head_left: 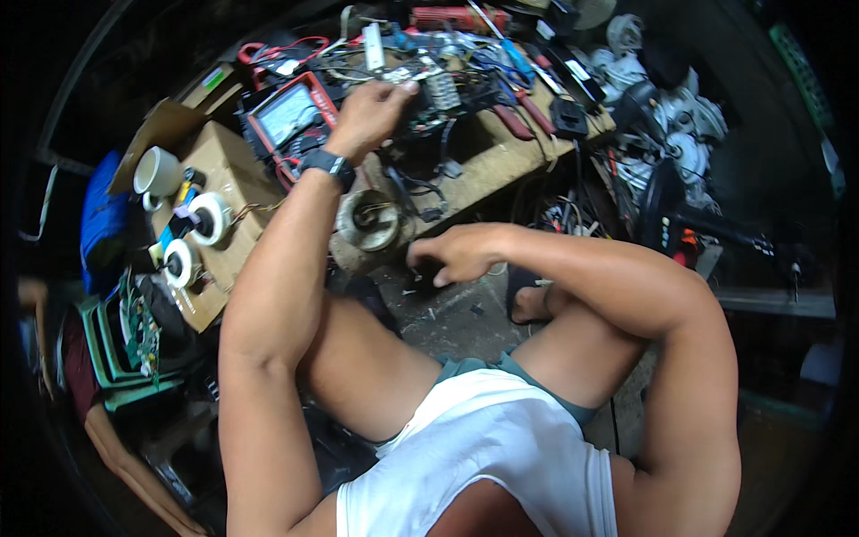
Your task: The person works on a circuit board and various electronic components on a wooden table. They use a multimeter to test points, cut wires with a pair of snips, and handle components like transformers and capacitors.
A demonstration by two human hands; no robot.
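My left hand [369, 118], with a dark watch [326, 166] on its wrist, reaches over the jumble of wires and small parts on the bench. Its fingers curl together beside a pale terminal strip [440, 89]; whatever they may grip is hidden. Below and to the right, my right hand [461, 251] hangs in front of the bench edge, index finger and thumb apart, with nothing visible between them. Just left of it stands a round, worn metal housing [368, 220] with an open centre and wire inside. A red-framed multimeter [284, 119] lies left of my left hand.
Red-handled pliers [514, 123] and a blue-handled screwdriver [516, 59] lie on the wooden bench [488, 166]. At left, a cardboard box [224, 166] carries white spools [210, 219] and a white mug [157, 172]. White plastic parts [689, 134] are heaped at right.
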